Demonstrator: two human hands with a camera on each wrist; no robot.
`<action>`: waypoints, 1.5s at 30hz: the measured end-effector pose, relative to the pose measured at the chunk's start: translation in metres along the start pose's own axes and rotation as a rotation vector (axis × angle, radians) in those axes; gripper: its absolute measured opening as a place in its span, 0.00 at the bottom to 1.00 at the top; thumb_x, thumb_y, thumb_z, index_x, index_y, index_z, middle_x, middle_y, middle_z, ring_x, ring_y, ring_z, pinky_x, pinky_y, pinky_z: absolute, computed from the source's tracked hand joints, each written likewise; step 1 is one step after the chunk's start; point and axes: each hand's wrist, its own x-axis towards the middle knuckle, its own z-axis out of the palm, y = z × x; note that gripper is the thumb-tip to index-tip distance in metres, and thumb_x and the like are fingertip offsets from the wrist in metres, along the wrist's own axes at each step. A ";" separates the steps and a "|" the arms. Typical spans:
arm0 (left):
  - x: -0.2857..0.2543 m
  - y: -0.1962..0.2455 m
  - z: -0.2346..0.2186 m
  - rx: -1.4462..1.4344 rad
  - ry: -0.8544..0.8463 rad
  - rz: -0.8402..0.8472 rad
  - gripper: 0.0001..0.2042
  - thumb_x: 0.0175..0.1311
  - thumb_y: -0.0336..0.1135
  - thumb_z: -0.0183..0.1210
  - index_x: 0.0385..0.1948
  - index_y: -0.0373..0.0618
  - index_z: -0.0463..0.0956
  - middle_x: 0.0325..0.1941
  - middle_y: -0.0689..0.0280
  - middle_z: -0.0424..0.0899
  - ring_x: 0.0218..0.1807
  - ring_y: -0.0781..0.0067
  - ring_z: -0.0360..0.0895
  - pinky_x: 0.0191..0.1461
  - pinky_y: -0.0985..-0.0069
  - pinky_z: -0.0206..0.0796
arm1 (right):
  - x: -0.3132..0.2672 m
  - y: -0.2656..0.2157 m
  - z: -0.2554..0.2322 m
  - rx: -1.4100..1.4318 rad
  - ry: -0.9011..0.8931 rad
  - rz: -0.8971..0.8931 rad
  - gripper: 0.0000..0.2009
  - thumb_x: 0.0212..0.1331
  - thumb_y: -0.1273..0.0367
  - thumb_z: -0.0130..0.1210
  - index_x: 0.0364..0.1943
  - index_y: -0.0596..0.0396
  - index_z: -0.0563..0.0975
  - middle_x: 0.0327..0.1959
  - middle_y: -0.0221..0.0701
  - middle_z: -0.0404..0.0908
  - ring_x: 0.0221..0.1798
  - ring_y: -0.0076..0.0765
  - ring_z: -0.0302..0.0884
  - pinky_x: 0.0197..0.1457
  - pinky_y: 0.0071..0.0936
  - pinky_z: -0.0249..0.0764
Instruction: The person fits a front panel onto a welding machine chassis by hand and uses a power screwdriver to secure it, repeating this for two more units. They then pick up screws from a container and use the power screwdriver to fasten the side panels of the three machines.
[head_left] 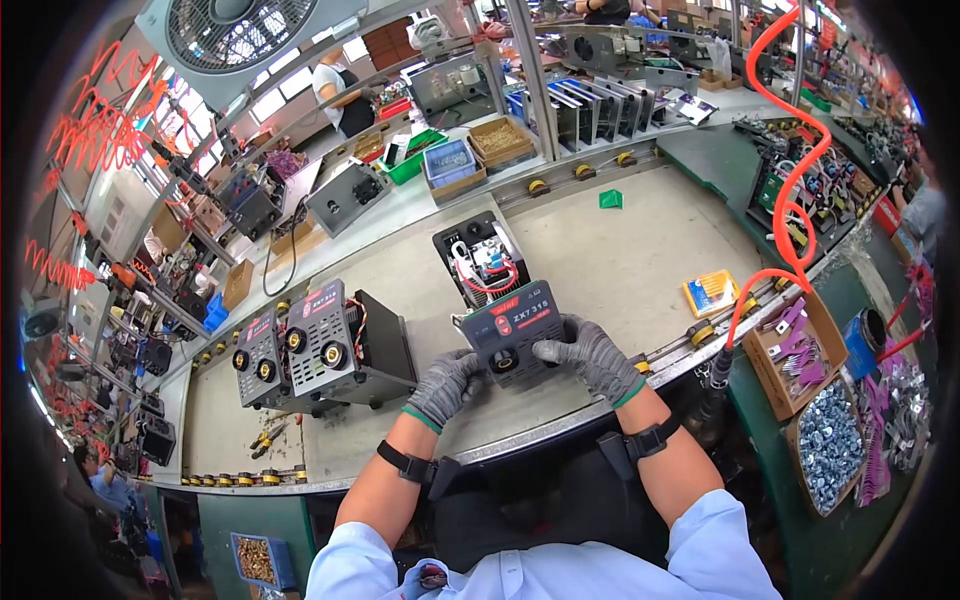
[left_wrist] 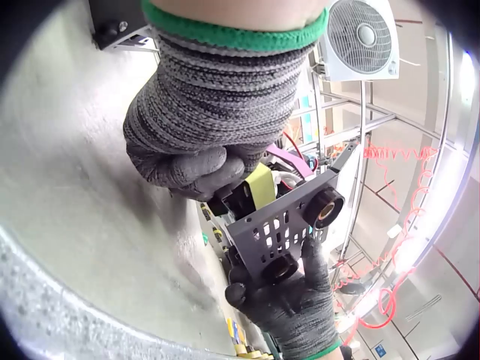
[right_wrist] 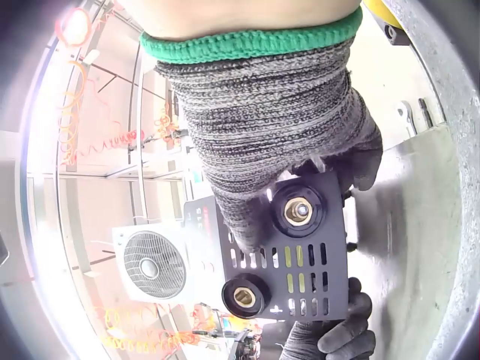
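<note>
Both hands, in grey knitted gloves with green cuffs, hold the dark front panel (head_left: 513, 330) of a welding machine, marked ZX7 315. My left hand (head_left: 440, 390) grips its lower left edge, fingers curled behind it in the right wrist view. On the right edge, my right hand (head_left: 597, 358) has its thumb across the face. Two round black sockets with brass centres, one of them a socket (right_wrist: 300, 211) beside the right thumb, stand out from the slotted lower part. Just beyond the panel lies an open machine chassis (head_left: 448, 243) with a red wire (head_left: 462, 272) and circuit parts showing.
Two welding machines (head_left: 385, 340) stand on the bench at left, with pliers (head_left: 267, 440) in front. A yellow packet (head_left: 711, 292) lies at right, a green scrap (head_left: 611, 200) farther back. An orange coiled hose (head_left: 790, 190) hangs over the right side, near a carton (head_left: 762, 352) of purple parts.
</note>
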 end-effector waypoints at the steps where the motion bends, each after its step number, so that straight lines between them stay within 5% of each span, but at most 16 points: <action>1: -0.002 -0.003 0.000 -0.066 0.010 0.012 0.09 0.68 0.38 0.59 0.32 0.41 0.78 0.18 0.69 0.74 0.14 0.81 0.68 0.13 0.80 0.55 | -0.002 -0.006 0.002 -0.030 -0.004 0.013 0.35 0.49 0.57 0.76 0.58 0.64 0.76 0.47 0.33 0.83 0.49 0.29 0.79 0.53 0.29 0.77; 6: -0.050 -0.016 0.003 -0.145 -0.093 0.005 0.11 0.70 0.38 0.57 0.30 0.41 0.76 0.17 0.67 0.74 0.13 0.80 0.67 0.13 0.81 0.55 | -0.061 -0.064 0.040 -0.021 0.024 0.018 0.30 0.54 0.54 0.72 0.53 0.64 0.80 0.43 0.33 0.84 0.47 0.29 0.78 0.53 0.28 0.75; 8: -0.082 -0.017 0.007 -0.368 -0.288 -0.086 0.14 0.70 0.43 0.56 0.29 0.42 0.76 0.17 0.66 0.74 0.11 0.79 0.65 0.14 0.81 0.56 | -0.082 -0.080 0.055 0.013 0.045 0.014 0.30 0.56 0.51 0.70 0.51 0.65 0.81 0.41 0.34 0.85 0.46 0.30 0.78 0.53 0.29 0.75; 12: -0.107 -0.021 0.005 -0.582 -0.374 -0.131 0.19 0.70 0.51 0.54 0.32 0.42 0.76 0.22 0.64 0.78 0.09 0.78 0.62 0.13 0.78 0.56 | -0.095 -0.085 0.061 -0.404 0.053 -0.034 0.37 0.62 0.40 0.58 0.46 0.70 0.81 0.39 0.44 0.84 0.47 0.37 0.79 0.55 0.39 0.74; 15: -0.102 -0.017 0.000 -0.609 -0.391 -0.092 0.20 0.69 0.54 0.55 0.35 0.42 0.76 0.24 0.64 0.79 0.10 0.78 0.63 0.12 0.78 0.56 | -0.086 -0.091 0.076 -0.681 0.170 -0.134 0.35 0.61 0.42 0.60 0.43 0.70 0.81 0.38 0.43 0.83 0.46 0.39 0.79 0.56 0.39 0.74; 17: -0.095 -0.006 -0.001 -0.604 -0.399 -0.101 0.21 0.68 0.57 0.56 0.34 0.44 0.76 0.23 0.64 0.78 0.11 0.76 0.65 0.12 0.78 0.56 | -0.072 -0.087 0.080 -0.839 0.367 -0.433 0.31 0.61 0.47 0.63 0.43 0.68 0.80 0.37 0.39 0.83 0.43 0.34 0.80 0.51 0.35 0.76; 18: -0.091 -0.001 -0.002 -0.612 -0.394 -0.089 0.21 0.68 0.57 0.56 0.34 0.44 0.76 0.23 0.64 0.78 0.11 0.76 0.65 0.12 0.78 0.56 | -0.061 -0.084 0.081 -0.843 0.356 -0.441 0.31 0.61 0.47 0.63 0.43 0.68 0.80 0.37 0.39 0.83 0.43 0.34 0.80 0.51 0.35 0.76; 21: -0.089 0.022 -0.004 -0.572 -0.339 -0.083 0.22 0.67 0.58 0.58 0.30 0.46 0.75 0.20 0.64 0.76 0.11 0.70 0.68 0.11 0.76 0.56 | -0.018 -0.079 0.081 -0.124 0.216 -0.386 0.24 0.60 0.55 0.67 0.48 0.64 0.79 0.38 0.29 0.83 0.37 0.20 0.77 0.41 0.23 0.77; 26: -0.079 0.041 -0.022 -0.480 -0.302 -0.033 0.22 0.69 0.58 0.57 0.31 0.45 0.76 0.20 0.63 0.78 0.11 0.68 0.70 0.09 0.74 0.59 | 0.038 -0.077 0.072 -0.229 0.182 -0.287 0.29 0.60 0.52 0.67 0.51 0.66 0.77 0.43 0.32 0.82 0.45 0.23 0.77 0.52 0.23 0.74; 29: -0.087 0.043 -0.025 -0.197 -0.061 0.093 0.20 0.70 0.54 0.59 0.37 0.43 0.77 0.23 0.65 0.79 0.16 0.72 0.74 0.15 0.78 0.63 | 0.046 -0.071 0.074 -0.100 0.190 -0.317 0.29 0.59 0.51 0.68 0.50 0.65 0.78 0.43 0.31 0.82 0.45 0.23 0.77 0.51 0.22 0.74; 31: -0.097 0.042 -0.021 0.091 0.191 0.539 0.19 0.70 0.49 0.61 0.44 0.39 0.78 0.30 0.66 0.81 0.27 0.77 0.78 0.29 0.80 0.71 | 0.043 -0.070 0.078 -0.057 0.214 -0.345 0.29 0.58 0.50 0.69 0.51 0.63 0.78 0.42 0.28 0.82 0.43 0.22 0.76 0.48 0.21 0.74; 35: -0.110 0.055 -0.008 0.276 0.198 0.621 0.21 0.68 0.44 0.64 0.52 0.34 0.77 0.40 0.63 0.82 0.41 0.78 0.77 0.48 0.75 0.73 | 0.041 -0.073 0.079 -0.012 0.206 -0.328 0.30 0.58 0.48 0.67 0.53 0.58 0.77 0.37 0.23 0.79 0.36 0.16 0.72 0.38 0.17 0.70; 39: -0.104 0.057 -0.001 0.392 0.245 0.698 0.20 0.67 0.43 0.65 0.47 0.32 0.78 0.38 0.60 0.83 0.40 0.77 0.78 0.47 0.74 0.73 | 0.036 -0.075 0.073 -0.047 0.204 -0.338 0.30 0.59 0.45 0.65 0.53 0.56 0.78 0.37 0.22 0.79 0.34 0.15 0.71 0.33 0.16 0.67; 41: -0.106 0.059 0.004 0.363 0.245 0.703 0.19 0.66 0.43 0.65 0.46 0.33 0.79 0.37 0.60 0.83 0.39 0.76 0.79 0.47 0.73 0.73 | 0.037 -0.075 0.066 0.140 0.119 -0.253 0.26 0.65 0.51 0.62 0.57 0.57 0.76 0.44 0.26 0.80 0.44 0.20 0.77 0.47 0.21 0.75; 45: -0.110 0.067 0.011 0.396 0.267 0.727 0.19 0.65 0.43 0.66 0.45 0.33 0.78 0.33 0.61 0.82 0.37 0.76 0.79 0.45 0.73 0.74 | 0.037 -0.081 0.067 0.106 0.072 -0.223 0.27 0.68 0.50 0.59 0.60 0.55 0.74 0.45 0.26 0.80 0.45 0.19 0.76 0.48 0.19 0.74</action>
